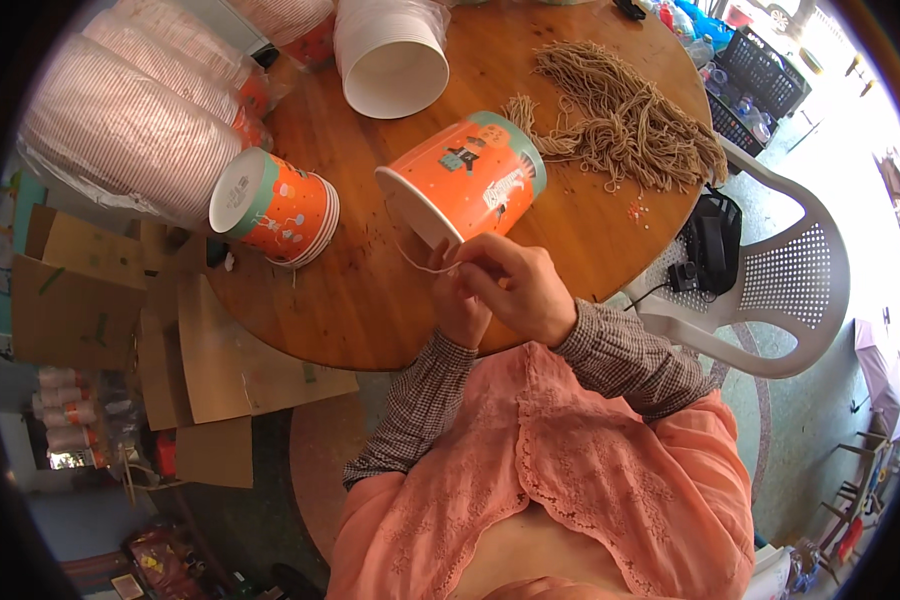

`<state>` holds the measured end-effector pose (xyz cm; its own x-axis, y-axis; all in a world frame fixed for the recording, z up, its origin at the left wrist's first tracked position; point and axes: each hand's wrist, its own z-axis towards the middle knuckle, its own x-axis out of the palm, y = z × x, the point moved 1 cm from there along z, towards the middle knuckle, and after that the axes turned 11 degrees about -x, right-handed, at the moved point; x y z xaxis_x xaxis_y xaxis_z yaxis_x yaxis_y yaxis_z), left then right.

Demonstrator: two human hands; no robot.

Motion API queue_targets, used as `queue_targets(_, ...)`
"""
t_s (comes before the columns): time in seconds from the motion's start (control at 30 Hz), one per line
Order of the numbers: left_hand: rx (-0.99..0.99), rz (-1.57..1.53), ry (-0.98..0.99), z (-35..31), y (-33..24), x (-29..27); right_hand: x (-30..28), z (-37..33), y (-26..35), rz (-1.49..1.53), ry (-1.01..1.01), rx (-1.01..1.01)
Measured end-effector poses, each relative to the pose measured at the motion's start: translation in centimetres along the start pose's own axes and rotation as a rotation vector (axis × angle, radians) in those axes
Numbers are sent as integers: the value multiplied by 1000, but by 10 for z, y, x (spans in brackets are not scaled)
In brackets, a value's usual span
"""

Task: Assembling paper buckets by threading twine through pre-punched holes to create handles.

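An orange and green paper bucket (440, 185) lies tilted on its side on the wooden table in front of me. A thin pale string (407, 258) curves from its rim to my fingers. My left hand (460, 308) is closed at the string's end, just below the bucket's rim, with its fingertips partly covered. Over it comes my right hand (527, 288), thumb and forefinger pinched together on the same string. Both hands meet close to the table's near edge.
A bundle of tan strings (630, 120) spreads over the table's far right. Nested orange buckets (288, 215) stand at left, beside long plastic-wrapped stacks (120, 130). White buckets (394, 70) lie at the back. A plastic chair (785, 260) and cardboard boxes (210, 350) flank the table.
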<state>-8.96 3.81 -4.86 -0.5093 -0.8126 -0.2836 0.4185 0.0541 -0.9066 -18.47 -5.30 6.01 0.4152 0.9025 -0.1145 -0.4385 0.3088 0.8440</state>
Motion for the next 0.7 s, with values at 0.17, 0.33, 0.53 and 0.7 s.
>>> queue_targets(0.17, 473, 637, 1, 30, -80, -49, -20, 10, 25, -261, -4, -135)
queue_targets(0.33, 559, 873, 335, 56, -133, -84, -42, 38, 53, -395, 47, -207)
queue_targets(0.53, 576, 855, 380, 71, -139, -91, -47, 61, 43, -321, 112, -168)
queue_targets(0.7, 433, 559, 307, 67, -123, -79, -45, 70, 6, -75, 123, -60)
